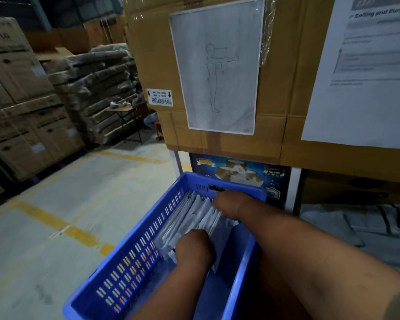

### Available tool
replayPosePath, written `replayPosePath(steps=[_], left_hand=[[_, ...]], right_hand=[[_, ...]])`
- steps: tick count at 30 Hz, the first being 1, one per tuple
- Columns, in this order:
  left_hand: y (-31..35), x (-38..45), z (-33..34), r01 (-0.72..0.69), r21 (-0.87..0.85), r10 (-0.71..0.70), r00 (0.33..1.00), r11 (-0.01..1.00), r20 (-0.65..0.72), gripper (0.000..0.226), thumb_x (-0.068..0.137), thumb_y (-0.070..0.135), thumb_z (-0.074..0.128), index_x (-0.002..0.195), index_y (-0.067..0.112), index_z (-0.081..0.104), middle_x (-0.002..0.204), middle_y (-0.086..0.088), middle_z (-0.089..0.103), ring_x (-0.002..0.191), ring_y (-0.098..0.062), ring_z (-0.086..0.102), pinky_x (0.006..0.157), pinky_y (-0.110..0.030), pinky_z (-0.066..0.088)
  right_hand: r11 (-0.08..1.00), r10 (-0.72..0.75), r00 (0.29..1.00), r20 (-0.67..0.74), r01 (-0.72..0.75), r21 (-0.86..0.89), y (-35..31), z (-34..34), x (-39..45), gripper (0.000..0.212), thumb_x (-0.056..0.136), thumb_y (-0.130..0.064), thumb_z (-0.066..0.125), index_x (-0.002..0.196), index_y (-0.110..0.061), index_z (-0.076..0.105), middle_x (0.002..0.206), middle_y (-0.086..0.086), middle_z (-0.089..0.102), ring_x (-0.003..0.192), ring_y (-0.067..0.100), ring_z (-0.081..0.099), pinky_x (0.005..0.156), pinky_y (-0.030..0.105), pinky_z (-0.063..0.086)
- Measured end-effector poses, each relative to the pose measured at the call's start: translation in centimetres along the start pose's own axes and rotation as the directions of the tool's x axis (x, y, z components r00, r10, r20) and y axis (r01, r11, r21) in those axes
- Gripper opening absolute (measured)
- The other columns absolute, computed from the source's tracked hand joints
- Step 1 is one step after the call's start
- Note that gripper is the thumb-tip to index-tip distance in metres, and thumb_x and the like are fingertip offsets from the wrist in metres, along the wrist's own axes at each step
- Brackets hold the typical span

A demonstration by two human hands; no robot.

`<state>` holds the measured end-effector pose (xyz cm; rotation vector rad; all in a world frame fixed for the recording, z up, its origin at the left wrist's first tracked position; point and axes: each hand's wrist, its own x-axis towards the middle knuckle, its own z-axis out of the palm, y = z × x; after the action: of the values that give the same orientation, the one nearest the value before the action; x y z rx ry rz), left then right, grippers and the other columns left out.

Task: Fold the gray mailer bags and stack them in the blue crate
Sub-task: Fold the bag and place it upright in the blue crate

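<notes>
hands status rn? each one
Left hand: in the blue crate, on the folded mailer bags; grip cannot be told.
Right hand: on the same bags; fingers hidden, cannot be told.

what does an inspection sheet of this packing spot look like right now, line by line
surface: concrete floor with yellow lines
job's things: folded mailer bags standing in a row in the blue crate; unfolded gray bags piled to the right
clutter: nothing seen
grippers: left hand and right hand both on the bags, fingers hidden
cables: nothing seen
surroundings: cardboard boxes with taped paper sheets; stacked cartons at left
</notes>
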<state>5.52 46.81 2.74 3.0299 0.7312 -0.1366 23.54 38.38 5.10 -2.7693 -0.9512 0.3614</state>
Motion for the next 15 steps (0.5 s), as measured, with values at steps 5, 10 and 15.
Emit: replayPosePath(steps=[5, 10, 15], left_hand=[[-0.7, 0.0, -1.2, -0.059, 0.010, 0.059, 0.998, 0.998, -0.024, 0.044, 0.090, 0.055, 0.068, 0.115, 0.019, 0.071, 0.118, -0.006, 0.071, 0.107, -0.030, 0.071, 0.081, -0.036, 0.056], [-0.1, -0.4, -5.1, -0.180, -0.023, 0.170, 0.958, 0.983, -0.230, 0.048, 0.086, 0.063, 0.067, 0.111, 0.021, 0.069, 0.110, -0.005, 0.072, 0.101, -0.030, 0.071, 0.079, -0.037, 0.055], [3.3, -2.0, -9.4, -0.380, 0.004, 0.358, 0.866, 0.925, -0.348, 0.034, 0.083, 0.049, 0.055, 0.090, 0.020, 0.071, 0.091, -0.006, 0.075, 0.083, -0.031, 0.072, 0.067, -0.038, 0.057]], right_hand=[[0.979, -0.127, 0.986, 0.104, 0.141, -0.145, -0.6, -1.8, -1.6, 0.019, 0.098, -0.023, 0.068, 0.116, -0.018, 0.069, 0.118, 0.006, 0.065, 0.096, 0.030, 0.067, 0.077, 0.040, 0.054], [0.920, -0.273, 0.962, -0.004, 0.260, -0.292, -1.2, -4.9, -6.9, 0.028, 0.101, -0.035, 0.069, 0.127, -0.024, 0.068, 0.130, 0.004, 0.057, 0.105, 0.030, 0.063, 0.084, 0.046, 0.055], [0.972, -0.192, 0.967, -0.169, 0.164, -0.166, 0.4, -8.2, -14.2, 0.023, 0.100, -0.038, 0.065, 0.121, -0.029, 0.067, 0.129, 0.004, 0.058, 0.109, 0.031, 0.061, 0.088, 0.044, 0.053]])
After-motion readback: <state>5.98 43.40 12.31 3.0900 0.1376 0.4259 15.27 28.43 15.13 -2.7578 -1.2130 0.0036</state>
